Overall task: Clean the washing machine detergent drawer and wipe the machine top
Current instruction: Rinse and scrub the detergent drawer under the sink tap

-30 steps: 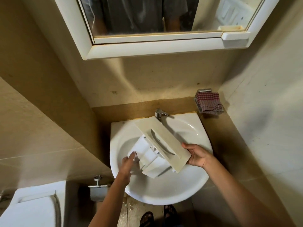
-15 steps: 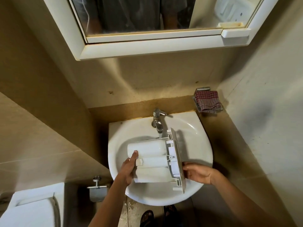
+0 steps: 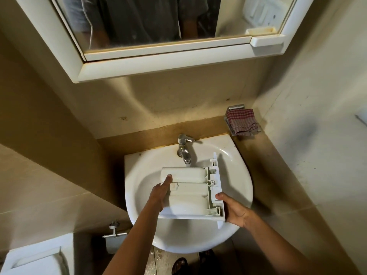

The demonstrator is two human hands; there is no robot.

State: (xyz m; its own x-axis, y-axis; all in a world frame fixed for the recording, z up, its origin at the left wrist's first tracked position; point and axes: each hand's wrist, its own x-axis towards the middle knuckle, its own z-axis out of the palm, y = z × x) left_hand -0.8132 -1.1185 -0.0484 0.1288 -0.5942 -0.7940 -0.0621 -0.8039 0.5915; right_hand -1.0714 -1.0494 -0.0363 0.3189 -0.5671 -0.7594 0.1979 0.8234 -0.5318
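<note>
The white detergent drawer (image 3: 190, 192) is held upside down over the white sink basin (image 3: 238, 173), its rounded underside up and its front panel on the right. My left hand (image 3: 159, 192) lies against the drawer's left end with straight fingers, the fingertips on the top compartment. My right hand (image 3: 233, 210) grips the front panel at its near right corner, thumb on top. The chrome tap (image 3: 184, 148) stands just behind the drawer, its spout above the drawer's far edge. No running water shows.
A red checked cloth (image 3: 243, 122) lies on a metal soap dish on the ledge at the back right. A mirror cabinet (image 3: 158, 62) hangs above the sink. A toilet (image 3: 33, 261) and a paper holder (image 3: 114, 233) are at the lower left. Walls close in on both sides.
The drawer was turned over from front panel up to underside up, then shifted slightly nearer the tap. My left hand slid along its left end; my right hand kept hold of the front panel.
</note>
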